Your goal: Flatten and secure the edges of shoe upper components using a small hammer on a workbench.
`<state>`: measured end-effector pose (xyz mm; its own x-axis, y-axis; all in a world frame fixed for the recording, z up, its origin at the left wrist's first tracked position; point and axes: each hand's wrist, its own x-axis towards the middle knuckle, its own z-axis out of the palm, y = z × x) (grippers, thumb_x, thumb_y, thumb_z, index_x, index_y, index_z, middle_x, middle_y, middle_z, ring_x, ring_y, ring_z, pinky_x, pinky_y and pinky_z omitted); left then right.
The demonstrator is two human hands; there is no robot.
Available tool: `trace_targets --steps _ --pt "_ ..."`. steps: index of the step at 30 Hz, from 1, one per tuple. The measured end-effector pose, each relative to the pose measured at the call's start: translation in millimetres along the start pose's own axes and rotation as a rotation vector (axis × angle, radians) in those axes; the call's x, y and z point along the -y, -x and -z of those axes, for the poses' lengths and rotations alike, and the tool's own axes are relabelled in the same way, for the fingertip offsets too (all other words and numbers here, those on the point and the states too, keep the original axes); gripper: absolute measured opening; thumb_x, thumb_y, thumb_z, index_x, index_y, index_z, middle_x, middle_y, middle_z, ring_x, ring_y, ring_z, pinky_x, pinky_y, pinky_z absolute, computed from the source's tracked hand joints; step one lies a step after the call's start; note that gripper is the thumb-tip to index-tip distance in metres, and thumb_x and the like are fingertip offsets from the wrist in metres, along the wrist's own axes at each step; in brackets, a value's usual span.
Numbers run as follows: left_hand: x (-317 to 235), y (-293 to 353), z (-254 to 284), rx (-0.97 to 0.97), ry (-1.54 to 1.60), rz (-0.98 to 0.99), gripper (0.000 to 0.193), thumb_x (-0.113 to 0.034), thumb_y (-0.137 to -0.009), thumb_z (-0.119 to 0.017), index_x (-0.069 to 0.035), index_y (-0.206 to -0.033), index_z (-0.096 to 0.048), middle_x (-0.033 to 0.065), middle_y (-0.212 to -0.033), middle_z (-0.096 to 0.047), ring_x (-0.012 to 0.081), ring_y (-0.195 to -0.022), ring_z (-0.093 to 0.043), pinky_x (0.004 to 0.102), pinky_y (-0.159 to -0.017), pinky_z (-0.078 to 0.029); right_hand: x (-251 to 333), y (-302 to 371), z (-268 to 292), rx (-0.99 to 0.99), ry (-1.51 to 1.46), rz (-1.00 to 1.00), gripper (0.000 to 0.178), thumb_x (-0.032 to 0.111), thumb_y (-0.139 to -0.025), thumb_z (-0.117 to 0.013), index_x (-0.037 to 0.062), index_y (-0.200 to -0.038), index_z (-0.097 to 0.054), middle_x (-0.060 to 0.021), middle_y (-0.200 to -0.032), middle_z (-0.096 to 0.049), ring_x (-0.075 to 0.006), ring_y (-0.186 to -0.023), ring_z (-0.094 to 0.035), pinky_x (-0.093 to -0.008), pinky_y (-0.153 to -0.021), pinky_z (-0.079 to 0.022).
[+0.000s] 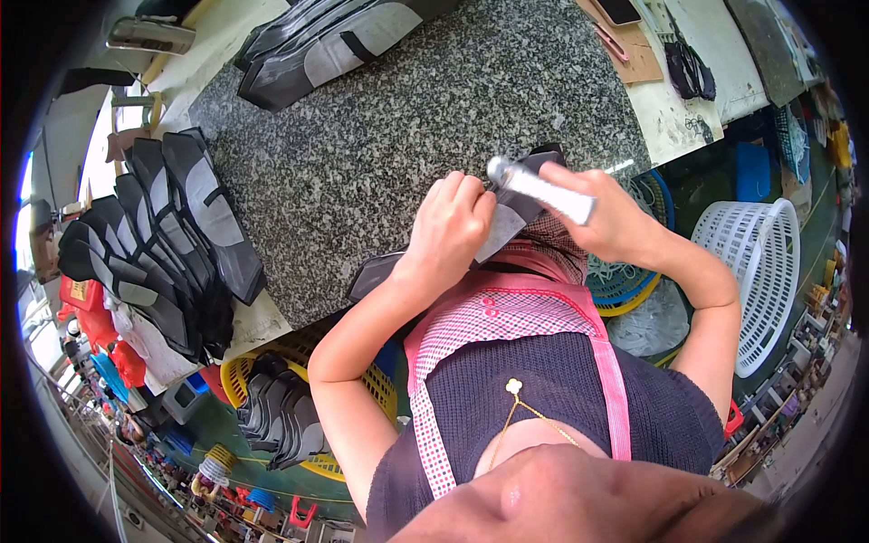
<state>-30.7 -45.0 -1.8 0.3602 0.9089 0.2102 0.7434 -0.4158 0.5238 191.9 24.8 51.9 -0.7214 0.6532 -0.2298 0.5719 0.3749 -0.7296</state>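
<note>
A long black-and-grey flat piece [509,228] lies along the near edge of the stone slab [453,100], partly hidden under my forearm and hands. My left hand [453,217] is closed over it with fingers curled and fingertips on its upper edge. In my right hand [597,213] is a shiny silver hammer-like tool [548,192], its rounded end close to my left fingertips. The tool is blurred, so its exact kind is unclear.
Stacked similar pieces [348,54] lie at the slab's far edge; more [172,226] fan out at left. A yellow basket [237,380] holds others below. White baskets [751,271] stand right. A pink cutter [611,41] and phone [619,11] lie far right.
</note>
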Motion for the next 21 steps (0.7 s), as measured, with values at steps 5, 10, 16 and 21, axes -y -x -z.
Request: trace_targets --steps 5,10,16,21 --pt "4 6 23 0.178 0.472 0.492 0.010 -0.005 -0.077 -0.075 -0.002 -0.087 -0.073 0.0102 -0.082 -0.063 0.0289 -0.085 -0.064 0.0389 -0.074 -0.053 0 -2 -2 0.055 0.004 -0.045 0.015 0.016 -0.094 -0.051 0.0017 -0.099 -0.052 -0.0250 -0.073 -0.063 -0.0468 -0.076 -0.063 -0.0558 -0.066 -0.049" --pt "-3 24 7 -0.030 0.070 0.027 0.017 -0.002 -0.071 -0.066 -0.001 -0.088 -0.068 0.0104 -0.085 -0.057 0.0279 -0.083 -0.058 0.0377 -0.073 -0.051 2 -1 -3 -0.022 -0.053 -0.017 0.015 0.015 -0.093 -0.052 0.0015 -0.098 -0.054 -0.0249 -0.074 -0.063 -0.0467 -0.077 -0.063 -0.0544 -0.065 -0.049" --pt "2 24 28 0.109 0.402 0.499 0.012 -0.012 -0.078 -0.078 -0.003 -0.086 -0.074 0.0096 -0.083 -0.066 0.0290 -0.081 -0.066 0.0393 -0.071 -0.053 6 5 -22 0.088 0.013 -0.011 0.014 0.013 -0.092 -0.052 0.0015 -0.100 -0.052 -0.0262 -0.072 -0.063 -0.0484 -0.073 -0.062 -0.0572 -0.066 -0.049" --pt "-2 43 16 -0.094 0.206 0.279 0.010 -0.008 -0.077 -0.077 -0.004 -0.085 -0.073 0.0083 -0.082 -0.064 0.0272 -0.078 -0.064 0.0385 -0.069 -0.052 0 1 -15 0.002 -0.008 0.013 0.015 0.015 -0.095 -0.059 0.0009 -0.098 -0.054 -0.0235 -0.075 -0.060 -0.0471 -0.075 -0.061 -0.0462 -0.060 -0.047"
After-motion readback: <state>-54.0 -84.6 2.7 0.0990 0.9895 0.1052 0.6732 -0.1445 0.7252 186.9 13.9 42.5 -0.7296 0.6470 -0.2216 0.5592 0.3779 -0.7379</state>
